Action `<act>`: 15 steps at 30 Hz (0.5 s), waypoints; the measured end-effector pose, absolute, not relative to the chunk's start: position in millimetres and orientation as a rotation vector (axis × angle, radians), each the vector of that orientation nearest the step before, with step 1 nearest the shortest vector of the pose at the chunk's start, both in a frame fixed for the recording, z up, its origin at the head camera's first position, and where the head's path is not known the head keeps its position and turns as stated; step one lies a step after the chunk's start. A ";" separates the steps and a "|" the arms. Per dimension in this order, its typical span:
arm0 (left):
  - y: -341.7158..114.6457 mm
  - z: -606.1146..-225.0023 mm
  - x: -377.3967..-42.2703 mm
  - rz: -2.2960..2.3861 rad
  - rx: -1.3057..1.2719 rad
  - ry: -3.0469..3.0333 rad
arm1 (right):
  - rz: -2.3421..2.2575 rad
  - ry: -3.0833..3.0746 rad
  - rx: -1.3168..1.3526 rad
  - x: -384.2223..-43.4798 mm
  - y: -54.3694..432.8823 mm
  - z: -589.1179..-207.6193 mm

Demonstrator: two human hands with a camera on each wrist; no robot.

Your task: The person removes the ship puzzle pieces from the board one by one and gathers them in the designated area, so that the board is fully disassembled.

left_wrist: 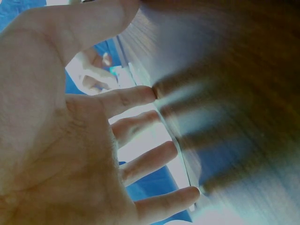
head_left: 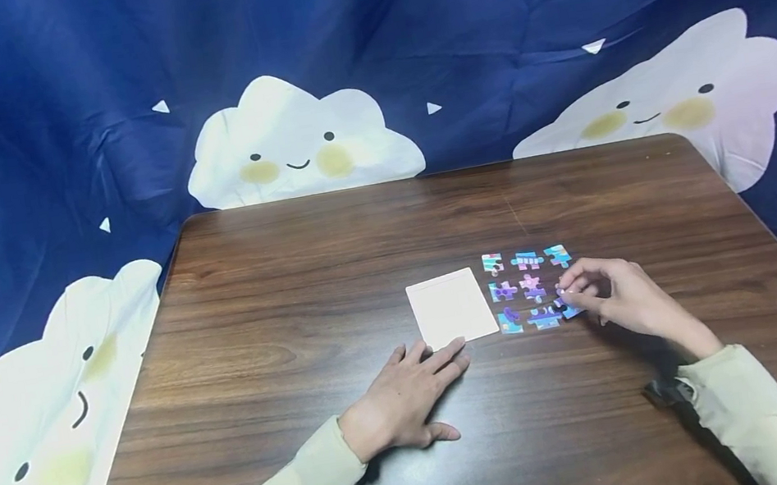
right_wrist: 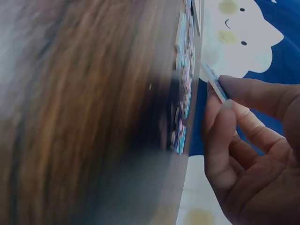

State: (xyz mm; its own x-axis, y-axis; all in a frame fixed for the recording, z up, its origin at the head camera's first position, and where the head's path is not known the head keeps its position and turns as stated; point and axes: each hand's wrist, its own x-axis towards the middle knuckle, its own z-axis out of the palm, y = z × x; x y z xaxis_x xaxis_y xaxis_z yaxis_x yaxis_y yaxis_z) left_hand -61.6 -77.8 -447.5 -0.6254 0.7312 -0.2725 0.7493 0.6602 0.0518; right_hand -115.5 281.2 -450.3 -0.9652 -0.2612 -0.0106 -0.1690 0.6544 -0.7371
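Observation:
My right hand [head_left: 620,297] pinches a puzzle piece [right_wrist: 214,83] between thumb and fingertips; the right wrist view shows it edge-on, raised above the table. Below those fingers in the head view lies the bottom-right puzzle piece [head_left: 571,311]. Several other colourful puzzle pieces [head_left: 528,260] are laid out in spaced rows to the left of that hand. A thin white square board [head_left: 451,306] lies just left of the rows. My left hand [head_left: 406,397] has its fingers extended and spread, fingertips at the board's near edge.
All of this lies on a dark wood-grain table [head_left: 278,308] with rounded far corners. Behind it hangs a blue curtain [head_left: 478,31] printed with white smiling clouds and small triangles. A small dark object [head_left: 666,392] shows by the right sleeve cuff.

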 end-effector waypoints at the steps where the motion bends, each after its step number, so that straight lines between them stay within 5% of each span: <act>1: -77.8 -447.3 -61.6 -0.093 1.192 2.610 | -1.205 2.758 -0.357 -114.6 282.8 -450.6; 15: -77.7 -447.5 -61.4 -0.083 1.185 2.602 | -1.066 2.748 -0.270 -106.9 294.5 -455.7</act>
State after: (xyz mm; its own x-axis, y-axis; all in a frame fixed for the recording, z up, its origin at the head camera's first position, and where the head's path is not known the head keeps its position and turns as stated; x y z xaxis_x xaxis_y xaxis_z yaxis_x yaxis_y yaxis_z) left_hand -61.4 -77.7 -447.5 -0.6243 0.7308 -0.2760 0.7468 0.6620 0.0634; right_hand -106.9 294.5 -455.7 -0.9671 -0.2332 -0.1021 -0.1033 0.7261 -0.6798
